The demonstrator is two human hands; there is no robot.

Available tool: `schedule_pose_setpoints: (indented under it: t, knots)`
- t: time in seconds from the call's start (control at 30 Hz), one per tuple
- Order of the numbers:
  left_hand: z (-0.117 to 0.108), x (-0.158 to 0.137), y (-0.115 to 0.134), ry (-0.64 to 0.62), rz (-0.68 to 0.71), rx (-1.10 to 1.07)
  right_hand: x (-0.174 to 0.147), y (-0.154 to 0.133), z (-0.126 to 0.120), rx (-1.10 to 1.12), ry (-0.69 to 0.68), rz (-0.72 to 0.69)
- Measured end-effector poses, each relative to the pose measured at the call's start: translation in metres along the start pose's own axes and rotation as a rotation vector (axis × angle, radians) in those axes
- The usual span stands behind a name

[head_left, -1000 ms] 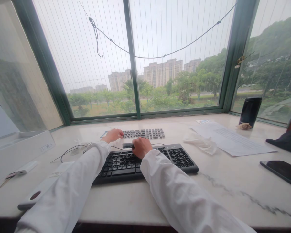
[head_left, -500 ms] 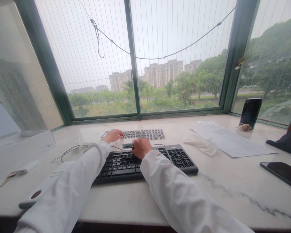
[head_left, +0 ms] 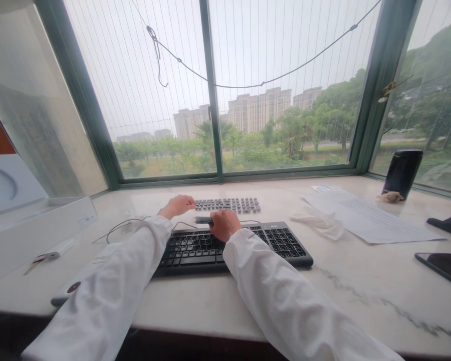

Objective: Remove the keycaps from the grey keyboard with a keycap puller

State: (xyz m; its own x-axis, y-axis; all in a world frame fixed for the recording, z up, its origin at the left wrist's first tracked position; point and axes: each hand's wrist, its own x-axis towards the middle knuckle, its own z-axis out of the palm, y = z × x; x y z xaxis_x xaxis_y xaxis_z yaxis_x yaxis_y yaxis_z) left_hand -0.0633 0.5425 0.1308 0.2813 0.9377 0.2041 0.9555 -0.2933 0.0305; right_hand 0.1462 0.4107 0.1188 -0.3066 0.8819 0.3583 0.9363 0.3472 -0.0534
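A black keyboard [head_left: 203, 255] lies across the table before me, with open key sockets where caps are off. Behind it, loose grey keycaps [head_left: 229, 204] are laid out in rows. My left hand [head_left: 176, 206] reaches to the left end of these rows, its fingertips drawn together; whatever is between them is too small to make out. Closed over the keyboard's back edge, my right hand [head_left: 225, 224] grips a small black brush [head_left: 203, 219] that points left. My right fingers are mostly hidden behind the back of the hand.
A white box [head_left: 41, 225], keys [head_left: 41, 260] and a white case [head_left: 73, 288] lie left, with a thin cable [head_left: 116, 228]. To the right are crumpled tissue [head_left: 319, 224], printed paper [head_left: 372, 220], a black can [head_left: 403, 173] and a phone [head_left: 443, 265]. A window [head_left: 220, 150] stands behind.
The view has shifted slightly, so everything sits a little further right. Both hands keep nearly the same places over the keyboard and the keycaps.
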Motion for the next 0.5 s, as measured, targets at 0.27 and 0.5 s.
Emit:
schedule_pose_setpoints:
  t: [0.27,0.5]
  knots:
    - [-0.044,-0.069,0.027,-0.091,0.085,-0.182,-0.004,-0.006,-0.007,0.064,0.074,0.005]
    - [-0.063,-0.143,0.035,-0.137,0.296,-0.449,-0.001,-0.009,0.002,0.500,0.377,-0.033]
